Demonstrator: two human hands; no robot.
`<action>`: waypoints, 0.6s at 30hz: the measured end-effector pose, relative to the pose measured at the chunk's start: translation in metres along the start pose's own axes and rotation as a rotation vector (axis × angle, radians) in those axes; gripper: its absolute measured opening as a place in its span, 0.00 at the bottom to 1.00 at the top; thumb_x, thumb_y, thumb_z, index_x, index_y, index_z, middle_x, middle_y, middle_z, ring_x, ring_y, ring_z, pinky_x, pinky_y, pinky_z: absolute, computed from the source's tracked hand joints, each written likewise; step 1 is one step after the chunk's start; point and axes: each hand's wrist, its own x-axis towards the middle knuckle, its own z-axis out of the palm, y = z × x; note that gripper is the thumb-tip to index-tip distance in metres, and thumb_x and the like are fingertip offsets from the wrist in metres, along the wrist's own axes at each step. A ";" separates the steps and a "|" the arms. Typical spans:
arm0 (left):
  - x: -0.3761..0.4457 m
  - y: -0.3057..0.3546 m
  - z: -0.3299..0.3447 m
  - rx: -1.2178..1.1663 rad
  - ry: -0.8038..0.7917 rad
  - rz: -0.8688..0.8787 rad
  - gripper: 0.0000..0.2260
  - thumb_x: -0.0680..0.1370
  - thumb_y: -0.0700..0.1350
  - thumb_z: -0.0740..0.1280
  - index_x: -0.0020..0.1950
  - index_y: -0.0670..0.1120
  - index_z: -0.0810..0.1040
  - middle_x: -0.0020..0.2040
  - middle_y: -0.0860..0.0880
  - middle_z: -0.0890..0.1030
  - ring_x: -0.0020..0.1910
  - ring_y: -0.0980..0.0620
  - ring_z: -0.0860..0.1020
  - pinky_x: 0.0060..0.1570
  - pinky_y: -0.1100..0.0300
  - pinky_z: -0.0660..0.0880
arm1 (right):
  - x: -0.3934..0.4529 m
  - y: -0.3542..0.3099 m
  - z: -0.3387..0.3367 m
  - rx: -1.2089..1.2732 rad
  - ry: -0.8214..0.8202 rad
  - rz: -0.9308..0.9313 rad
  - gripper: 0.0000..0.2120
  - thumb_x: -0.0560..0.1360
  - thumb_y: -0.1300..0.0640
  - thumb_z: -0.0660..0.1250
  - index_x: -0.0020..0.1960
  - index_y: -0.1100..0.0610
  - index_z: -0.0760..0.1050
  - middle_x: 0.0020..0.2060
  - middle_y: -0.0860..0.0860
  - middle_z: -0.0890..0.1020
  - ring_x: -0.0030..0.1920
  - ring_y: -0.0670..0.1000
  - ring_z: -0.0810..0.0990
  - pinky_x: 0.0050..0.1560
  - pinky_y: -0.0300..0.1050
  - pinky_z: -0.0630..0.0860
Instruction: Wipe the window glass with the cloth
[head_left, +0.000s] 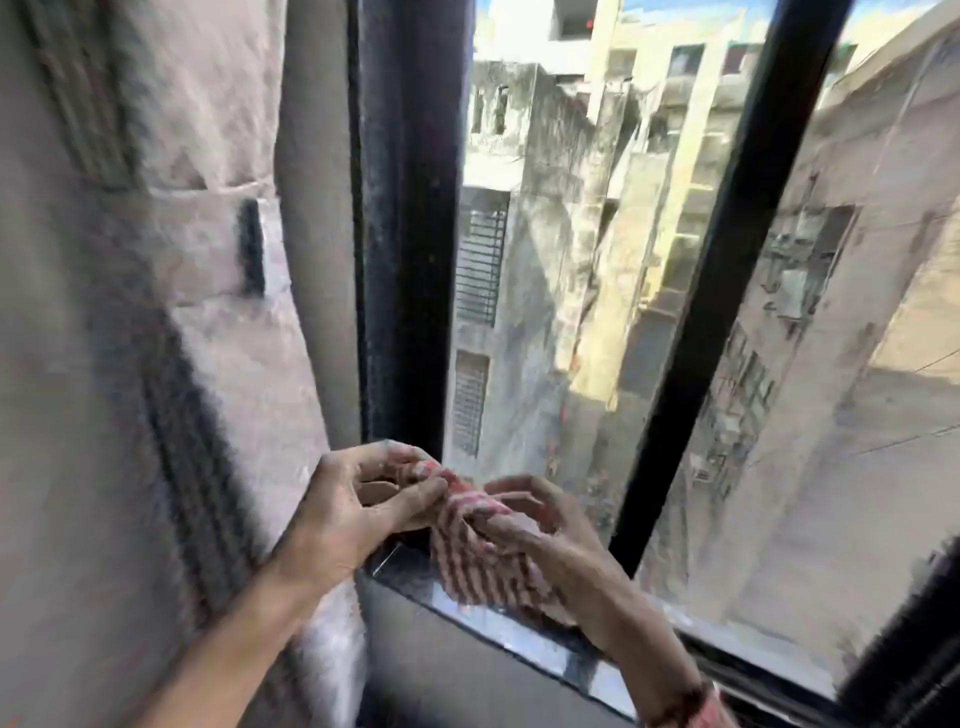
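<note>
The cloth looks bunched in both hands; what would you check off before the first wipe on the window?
1. Checked cloth held by both hands: ok, left hand and right hand pinch it.
2. Cloth folded into a flat pad: not ok, it hangs crumpled.
3. Cloth touching the window glass: not ok, it is held above the sill.
4. Cloth damp or dry: cannot tell.
5. Glass within view, nothing in front: ok.
6. Black frame bar beside the pane: ok, wipe alongside it.
</note>
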 end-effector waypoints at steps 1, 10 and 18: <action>-0.034 -0.032 -0.027 0.002 0.088 -0.120 0.06 0.71 0.37 0.77 0.45 0.36 0.84 0.38 0.44 0.86 0.37 0.50 0.85 0.38 0.59 0.87 | -0.006 0.037 0.027 -0.025 -0.099 0.167 0.13 0.75 0.59 0.80 0.56 0.60 0.82 0.50 0.57 0.89 0.49 0.48 0.85 0.55 0.44 0.79; -0.330 -0.292 -0.177 0.234 0.540 -1.147 0.09 0.76 0.37 0.75 0.51 0.32 0.80 0.47 0.35 0.86 0.49 0.43 0.85 0.59 0.43 0.82 | -0.111 0.304 0.259 -0.025 -0.275 1.039 0.06 0.80 0.67 0.73 0.44 0.62 0.81 0.31 0.52 0.83 0.32 0.50 0.81 0.42 0.44 0.80; -0.378 -0.369 -0.208 0.391 0.282 -1.292 0.17 0.79 0.40 0.69 0.67 0.36 0.77 0.68 0.36 0.81 0.67 0.40 0.81 0.68 0.48 0.76 | -0.147 0.378 0.327 0.034 -0.161 1.157 0.11 0.86 0.68 0.58 0.64 0.71 0.75 0.51 0.56 0.73 0.56 0.59 0.80 0.56 0.49 0.77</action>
